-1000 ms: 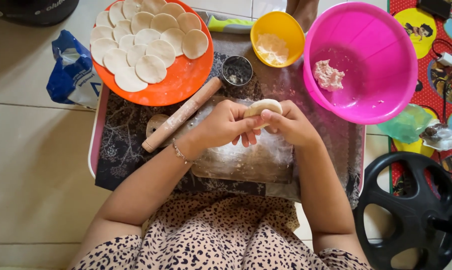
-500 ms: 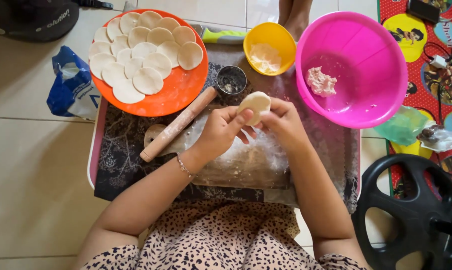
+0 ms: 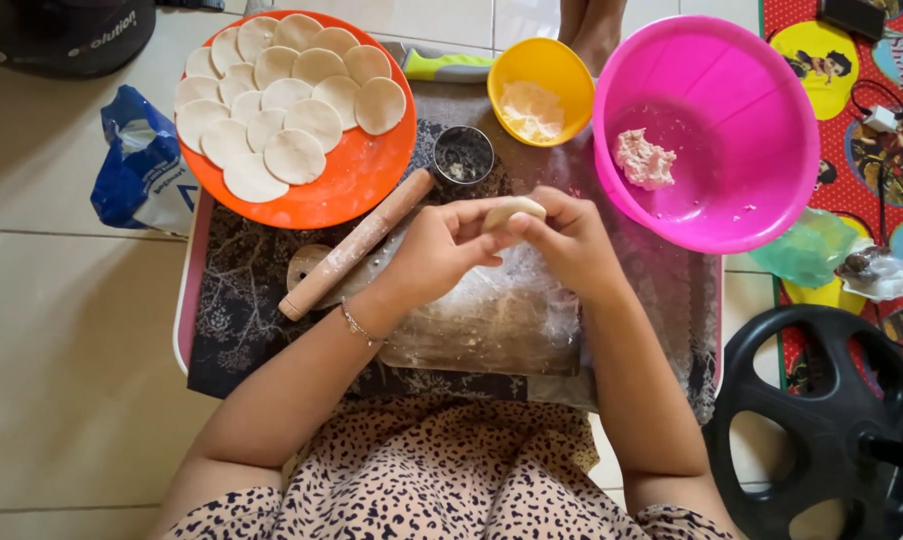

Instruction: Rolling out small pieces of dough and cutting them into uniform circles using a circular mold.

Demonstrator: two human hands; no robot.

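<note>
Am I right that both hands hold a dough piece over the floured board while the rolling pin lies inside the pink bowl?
Not quite. In the head view both hands, left hand and right hand, do hold the dough piece over the board, but the rolling pin lies on the tray beside the orange plate, not in the pink bowl.

Bare arms, thin silver bracelet (image 3: 354,324) on the left wrist, and a beige garment (image 3: 451,480) with dark leopard spots.

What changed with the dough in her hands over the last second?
Both hands, left hand and right hand, kept hold of the dough piece, which now looks folded over rather than round. The rolling pin, orange plate and pink bowl stayed put.
</note>
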